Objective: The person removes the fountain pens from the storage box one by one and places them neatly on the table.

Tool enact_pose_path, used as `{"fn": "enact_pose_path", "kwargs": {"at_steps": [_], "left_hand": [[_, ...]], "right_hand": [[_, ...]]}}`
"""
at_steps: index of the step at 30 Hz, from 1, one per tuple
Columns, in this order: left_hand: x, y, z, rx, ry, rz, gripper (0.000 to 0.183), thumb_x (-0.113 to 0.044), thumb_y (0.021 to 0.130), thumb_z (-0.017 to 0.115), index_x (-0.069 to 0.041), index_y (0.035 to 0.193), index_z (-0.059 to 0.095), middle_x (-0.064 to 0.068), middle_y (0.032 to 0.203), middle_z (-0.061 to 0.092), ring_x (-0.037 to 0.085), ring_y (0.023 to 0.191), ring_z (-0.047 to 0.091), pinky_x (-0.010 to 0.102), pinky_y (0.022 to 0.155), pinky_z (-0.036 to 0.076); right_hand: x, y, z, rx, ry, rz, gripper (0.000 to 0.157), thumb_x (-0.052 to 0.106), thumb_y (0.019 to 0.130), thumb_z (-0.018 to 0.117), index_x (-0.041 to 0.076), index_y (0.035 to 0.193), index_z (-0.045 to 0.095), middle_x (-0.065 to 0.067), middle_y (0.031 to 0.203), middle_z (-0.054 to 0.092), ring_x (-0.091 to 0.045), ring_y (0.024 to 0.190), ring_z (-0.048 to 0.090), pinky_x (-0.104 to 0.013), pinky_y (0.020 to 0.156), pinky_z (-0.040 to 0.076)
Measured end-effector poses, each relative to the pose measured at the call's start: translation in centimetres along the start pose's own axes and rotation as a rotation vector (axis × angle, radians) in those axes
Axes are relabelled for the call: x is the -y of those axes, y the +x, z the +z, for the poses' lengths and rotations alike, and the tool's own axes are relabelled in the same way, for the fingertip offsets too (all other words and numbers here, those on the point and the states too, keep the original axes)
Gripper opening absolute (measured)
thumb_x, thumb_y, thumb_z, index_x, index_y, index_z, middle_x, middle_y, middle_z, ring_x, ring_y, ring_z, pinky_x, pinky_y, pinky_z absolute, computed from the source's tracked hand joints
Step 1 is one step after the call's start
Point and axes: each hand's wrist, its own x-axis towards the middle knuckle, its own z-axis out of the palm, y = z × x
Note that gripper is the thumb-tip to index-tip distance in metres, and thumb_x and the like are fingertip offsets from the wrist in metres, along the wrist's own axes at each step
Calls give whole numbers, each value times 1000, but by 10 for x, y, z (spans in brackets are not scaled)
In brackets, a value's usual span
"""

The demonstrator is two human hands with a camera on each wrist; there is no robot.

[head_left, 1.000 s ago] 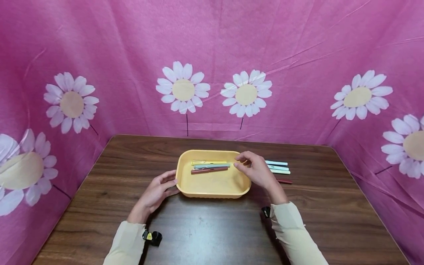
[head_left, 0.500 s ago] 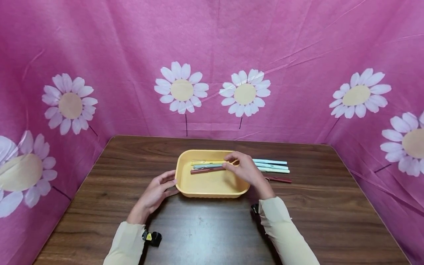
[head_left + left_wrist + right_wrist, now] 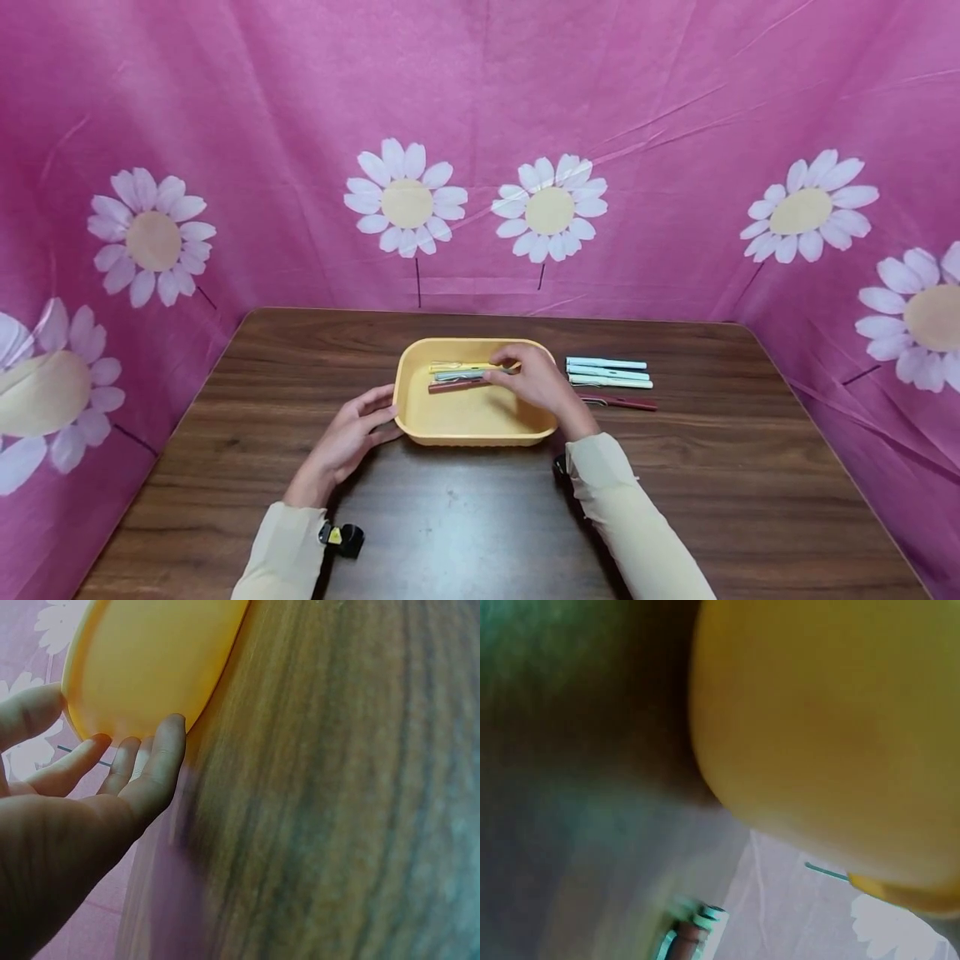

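A yellow tray [image 3: 450, 425] stands on the table with a yellow pen [image 3: 457, 367], a grey-blue pen [image 3: 459, 376] and a dark red pen [image 3: 453, 386] lying side by side inside. My left hand [image 3: 352, 433] rests its fingertips against the outside of the tray's left end; the left wrist view shows its fingers [image 3: 161, 761] spread along the wall. Reaching over the right rim, my right hand [image 3: 536, 379] has thumb and fingers apart around the right ends of the pens, which it partly hides. In the right wrist view the tray wall covers this hand.
Right of the tray, light blue pens [image 3: 607, 364] and a pale green pen [image 3: 611, 382] lie in a row, with another dark red pen [image 3: 622, 402] nearer me. A pink flowered cloth [image 3: 480, 75] hangs behind the wooden table [image 3: 450, 517].
My right hand has moved left, from the tray's right end to the pens inside, uncovering more of the pens on the table. My left hand has stayed at the tray.
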Motion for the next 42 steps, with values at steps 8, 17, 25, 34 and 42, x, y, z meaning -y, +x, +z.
{"fn": "enact_pose_path", "kwargs": {"at_steps": [8,17,25,34,42], "left_hand": [[3,3,0,5,-38,11,53,0,101,53,13,148,34,31,139,44,25,115,58,39,95,55],[2,2,0,-10,-39,0,52,1,101,53,12,148,36,30,140,44,26,115,58,39,94,55],[3,1,-1,4,-15,13,52,0,102,52,14,149,33,30,139,44,23,114,59,37,93,55],[1,1,-1,16,-18,6,53,-1,103,52,13,150,32,30,140,43,22,114,59,37,95,55],[2,1,-2,8,-28,7,54,-1,102,53,13,149,32,29,138,44,21,113,59,37,95,55]], "right_hand": [[-3,3,11,48,-97,29,19,27,88,81,11,95,74,3,90,70,-13,85,62,-32,80,54],[-5,4,15,131,-136,56,16,23,89,80,11,98,76,5,90,70,-10,83,61,-30,79,53],[-6,5,16,193,-186,49,16,12,86,82,9,100,76,2,92,71,-12,87,63,-31,83,53],[-6,3,16,250,-191,22,9,7,86,80,9,94,77,6,80,66,-7,77,55,-26,74,49],[-4,3,15,220,-183,20,8,8,87,79,10,95,79,4,84,69,-9,80,59,-28,77,51]]}}
